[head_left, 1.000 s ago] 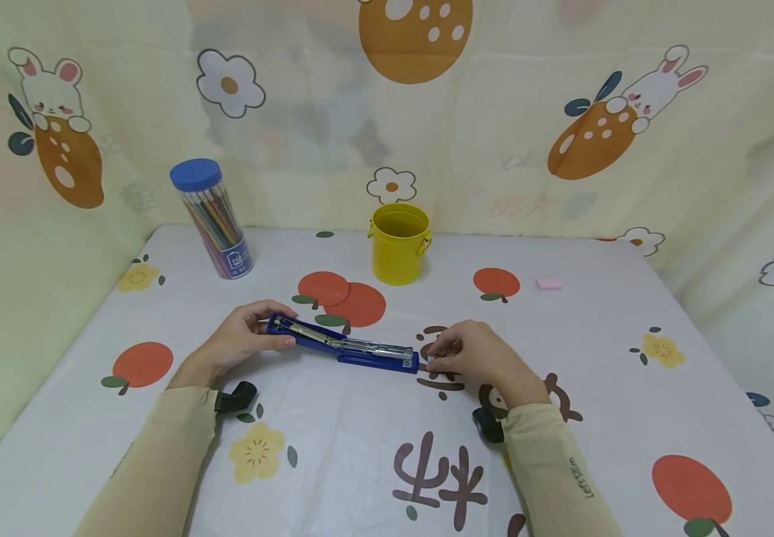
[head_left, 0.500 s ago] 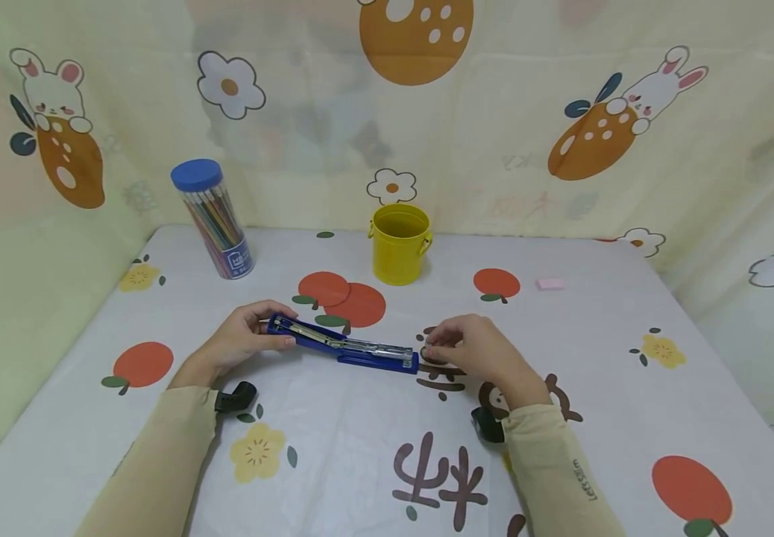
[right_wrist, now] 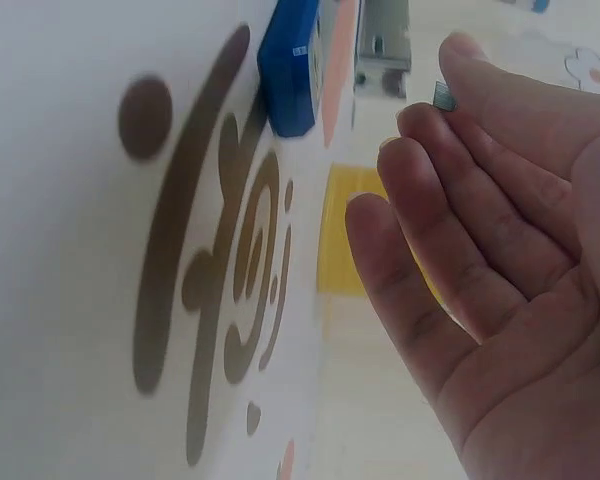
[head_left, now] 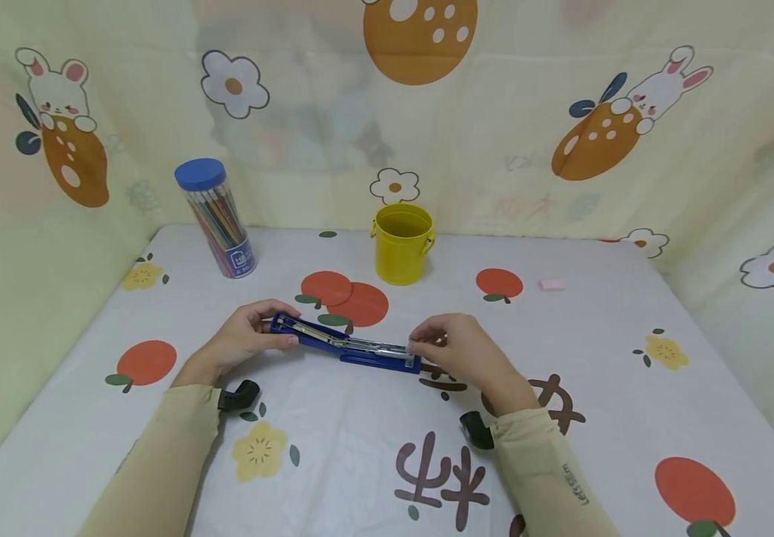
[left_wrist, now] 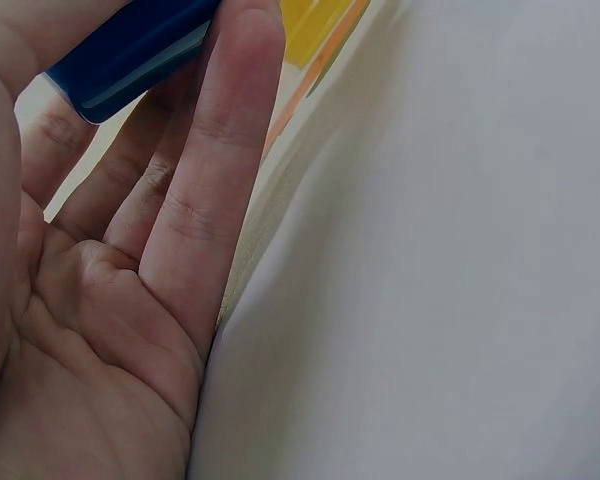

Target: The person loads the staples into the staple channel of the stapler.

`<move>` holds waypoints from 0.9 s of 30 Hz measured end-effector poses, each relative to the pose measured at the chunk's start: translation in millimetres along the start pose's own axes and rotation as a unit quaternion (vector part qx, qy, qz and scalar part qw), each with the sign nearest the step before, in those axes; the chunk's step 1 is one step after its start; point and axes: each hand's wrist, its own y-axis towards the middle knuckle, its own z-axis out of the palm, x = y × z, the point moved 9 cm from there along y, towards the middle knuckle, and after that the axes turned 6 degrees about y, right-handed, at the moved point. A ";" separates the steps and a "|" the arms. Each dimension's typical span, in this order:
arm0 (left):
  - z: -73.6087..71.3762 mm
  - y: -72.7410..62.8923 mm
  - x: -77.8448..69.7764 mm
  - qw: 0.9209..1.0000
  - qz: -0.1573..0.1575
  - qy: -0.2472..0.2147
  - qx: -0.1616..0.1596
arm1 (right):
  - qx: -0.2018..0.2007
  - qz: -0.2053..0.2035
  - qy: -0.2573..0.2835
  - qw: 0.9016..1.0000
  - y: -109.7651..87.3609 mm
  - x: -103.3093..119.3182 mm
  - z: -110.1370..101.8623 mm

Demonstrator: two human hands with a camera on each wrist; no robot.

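Observation:
A blue stapler point(head_left: 345, 343) lies folded open across the middle of the table, its metal magazine showing on top. My left hand point(head_left: 246, 337) grips its raised left end between thumb and fingers; in the left wrist view the blue plastic end point(left_wrist: 135, 60) sits at the fingertips. Just over the stapler's right end is my right hand point(head_left: 457, 350). Its thumb and a finger pinch a short strip of staples point(right_wrist: 444, 96), small and ridged, seen in the right wrist view beside the magazine's metal end point(right_wrist: 383, 45). The other fingers are loosely bent.
A yellow bucket point(head_left: 402, 253) stands at the back, behind the stapler. To its left is a clear tub of pencils point(head_left: 221, 224) with a blue lid. A pink eraser point(head_left: 552, 285) lies at the back right. Patterned cloth hangs behind the table.
My right hand has risen slightly and moved left, from beside the stapler's right end to over it. The left hand and the stapler have kept their place.

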 end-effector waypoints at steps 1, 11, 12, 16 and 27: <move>-0.2 0.2 0.3 1.000 0.000 0.002 -0.001 | 0.001 -0.002 0.000 1.000 0.7 0.8 1.9; 0.2 0.7 -0.2 1.000 0.001 0.013 -0.002 | 0.000 -0.002 -0.007 1.000 2.4 3.0 10.2; 0.2 0.7 0.1 1.000 0.001 0.013 -0.002 | 0.000 0.000 -0.006 1.000 2.3 3.0 10.8; -0.1 0.9 1.9 1.000 -0.003 0.016 -0.004 | 0.000 0.002 -0.010 1.000 2.3 4.1 12.7; -1.8 1.4 1.8 1.000 -0.007 0.024 -0.007 | -0.007 -0.013 -0.023 1.000 3.7 7.9 14.0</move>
